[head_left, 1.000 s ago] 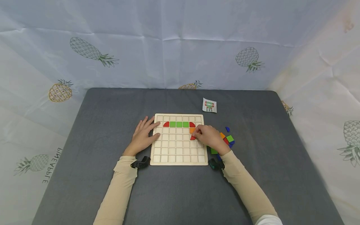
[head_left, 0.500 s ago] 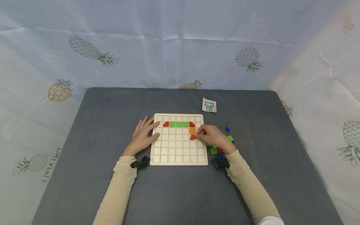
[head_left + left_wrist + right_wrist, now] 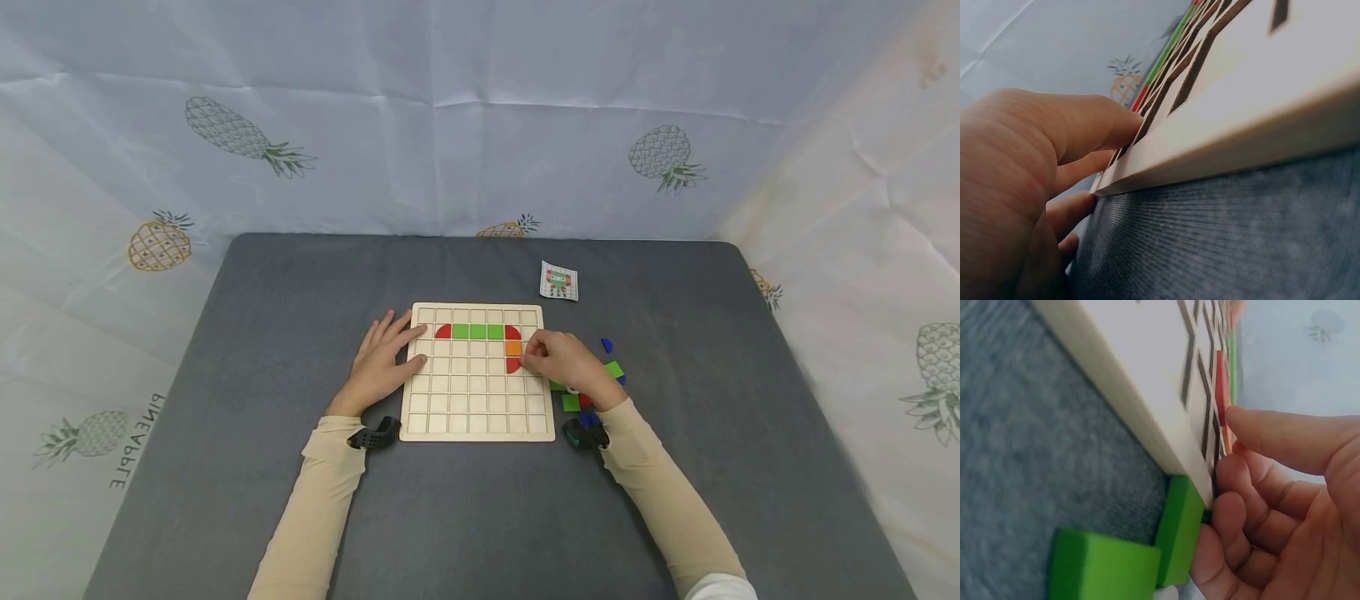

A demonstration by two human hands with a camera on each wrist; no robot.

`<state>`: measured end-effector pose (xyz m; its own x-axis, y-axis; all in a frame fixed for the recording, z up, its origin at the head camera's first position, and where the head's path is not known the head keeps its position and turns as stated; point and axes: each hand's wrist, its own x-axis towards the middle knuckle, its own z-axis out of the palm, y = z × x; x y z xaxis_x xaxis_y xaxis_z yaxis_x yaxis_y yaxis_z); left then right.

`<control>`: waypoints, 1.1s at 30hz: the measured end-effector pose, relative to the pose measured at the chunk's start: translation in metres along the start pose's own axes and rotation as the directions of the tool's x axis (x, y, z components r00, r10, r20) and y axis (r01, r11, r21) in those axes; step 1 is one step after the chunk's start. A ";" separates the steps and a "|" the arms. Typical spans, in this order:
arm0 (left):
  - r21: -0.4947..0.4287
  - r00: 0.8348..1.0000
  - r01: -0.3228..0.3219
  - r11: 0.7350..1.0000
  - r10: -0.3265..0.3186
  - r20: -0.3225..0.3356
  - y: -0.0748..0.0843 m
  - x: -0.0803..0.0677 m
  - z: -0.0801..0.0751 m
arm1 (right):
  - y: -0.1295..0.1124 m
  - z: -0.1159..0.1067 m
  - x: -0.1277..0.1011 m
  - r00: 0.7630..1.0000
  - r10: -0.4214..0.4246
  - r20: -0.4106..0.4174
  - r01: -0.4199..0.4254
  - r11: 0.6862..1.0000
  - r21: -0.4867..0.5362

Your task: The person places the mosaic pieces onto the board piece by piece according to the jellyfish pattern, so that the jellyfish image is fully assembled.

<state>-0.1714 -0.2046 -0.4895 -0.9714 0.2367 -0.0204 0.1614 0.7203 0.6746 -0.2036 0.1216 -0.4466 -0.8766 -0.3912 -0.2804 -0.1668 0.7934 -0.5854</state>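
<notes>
A wooden grid board (image 3: 477, 417) lies on the grey table. Its second row holds a red quarter-round (image 3: 443, 332), three green squares (image 3: 477, 332) and another red quarter-round (image 3: 513, 332), with an orange square (image 3: 513, 348) below that one. My right hand (image 3: 564, 362) reaches in from the board's right edge. Its index fingertip (image 3: 1238, 422) presses a red quarter-round piece (image 3: 512, 365) in the cell under the orange square, while the other fingers curl at the board's edge. My left hand (image 3: 381, 364) lies flat on the board's left edge, fingers straight (image 3: 1091, 128).
Loose green (image 3: 614, 368), blue (image 3: 607, 344) and green (image 3: 571, 402) pieces lie just right of the board, partly hidden by my right hand. A small pattern card (image 3: 558, 281) sits behind the board's right corner. Pineapple-print cloth surrounds the table (image 3: 225, 375).
The red quarter-round has turned from tilted to seated in its cell under the orange square. My right hand has drawn slightly right. The left hand has stayed put.
</notes>
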 end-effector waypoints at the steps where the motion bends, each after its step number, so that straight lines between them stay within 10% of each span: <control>1: 0.000 1.000 0.001 1.000 -0.001 0.001 0.000 0.000 0.000 | 0.000 0.000 0.000 1.000 -0.003 -0.001 0.003 1.000 -0.005; 15: 0.003 1.000 -0.002 1.000 0.002 0.001 0.001 0.000 0.000 | 0.004 -0.025 -0.008 0.999 0.001 -0.045 0.008 0.980 0.200; 33: 0.003 1.000 -0.005 1.000 0.005 0.001 0.000 0.000 0.000 | -0.002 -0.009 0.003 0.992 -0.112 0.056 0.100 0.976 0.193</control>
<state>-0.1711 -0.2045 -0.4895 -0.9704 0.2409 -0.0183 0.1663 0.7211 0.6726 -0.2100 0.1224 -0.4394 -0.8255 -0.5035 -0.2553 -0.1629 0.6455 -0.7462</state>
